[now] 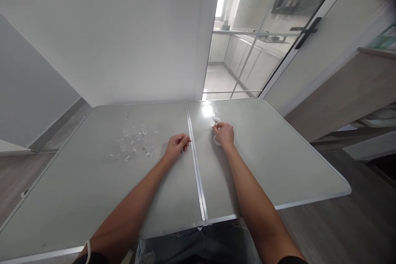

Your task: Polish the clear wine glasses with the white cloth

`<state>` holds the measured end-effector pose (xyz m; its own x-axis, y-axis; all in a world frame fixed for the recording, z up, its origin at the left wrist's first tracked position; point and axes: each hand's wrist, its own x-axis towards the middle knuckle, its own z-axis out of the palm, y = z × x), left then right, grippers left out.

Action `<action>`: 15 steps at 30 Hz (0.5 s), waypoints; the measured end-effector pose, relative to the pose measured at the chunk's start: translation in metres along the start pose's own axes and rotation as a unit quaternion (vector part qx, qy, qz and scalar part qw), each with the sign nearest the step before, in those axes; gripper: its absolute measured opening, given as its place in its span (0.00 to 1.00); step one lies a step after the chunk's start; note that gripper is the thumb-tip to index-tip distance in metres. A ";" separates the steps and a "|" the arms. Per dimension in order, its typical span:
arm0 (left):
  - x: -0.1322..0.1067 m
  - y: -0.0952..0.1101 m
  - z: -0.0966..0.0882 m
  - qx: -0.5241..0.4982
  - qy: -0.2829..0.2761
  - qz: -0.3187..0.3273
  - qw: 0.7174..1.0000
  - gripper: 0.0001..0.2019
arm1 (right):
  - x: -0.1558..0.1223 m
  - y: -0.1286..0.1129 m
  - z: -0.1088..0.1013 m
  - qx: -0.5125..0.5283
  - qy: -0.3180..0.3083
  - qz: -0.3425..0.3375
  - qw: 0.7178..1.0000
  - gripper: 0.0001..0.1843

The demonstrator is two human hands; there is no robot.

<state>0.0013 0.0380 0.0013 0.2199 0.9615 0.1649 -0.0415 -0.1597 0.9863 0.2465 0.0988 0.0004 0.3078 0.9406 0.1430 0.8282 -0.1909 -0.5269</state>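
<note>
Glass (217,117) pinched in right hand (224,134); left hand (177,147) curled near table seam (196,169).

I see a smooth tabletop (278,161) with a soft gloss, throwing back a bright glare, and a seam strip (196,169) of silvery metal. The glasses (138,140) look clear and shiny. The wall (123,41) is matt, the floor (312,231) wood-grained, the trousers (225,244) cloth.
</note>
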 end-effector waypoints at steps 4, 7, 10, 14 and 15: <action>-0.001 -0.001 0.004 0.005 0.011 -0.018 1.000 0.21 | -0.007 0.002 -0.020 -0.040 -0.009 0.066 0.997 0.27; -0.002 -0.005 0.007 0.005 0.011 -0.025 1.000 0.22 | -0.016 0.011 -0.037 -0.096 -0.059 0.070 0.991 0.25; -0.002 -0.010 0.006 -0.006 -0.007 -0.023 1.000 0.22 | -0.024 0.011 -0.050 -0.113 -0.079 0.031 0.990 0.19; -0.002 -0.012 0.002 -0.019 -0.005 -0.025 0.999 0.23 | -0.042 -0.025 -0.069 -0.016 0.070 -0.117 0.991 0.16; -0.003 -0.011 0.002 -0.021 -0.005 -0.026 0.999 0.23 | -0.051 -0.040 -0.074 0.020 0.083 -0.166 0.982 0.15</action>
<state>0.0027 0.0368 -0.0096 0.2327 0.9659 0.1131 -0.0696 -0.0995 0.9926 0.2322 0.0382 0.0760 0.0981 0.8899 0.4456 0.8780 0.1334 -0.4598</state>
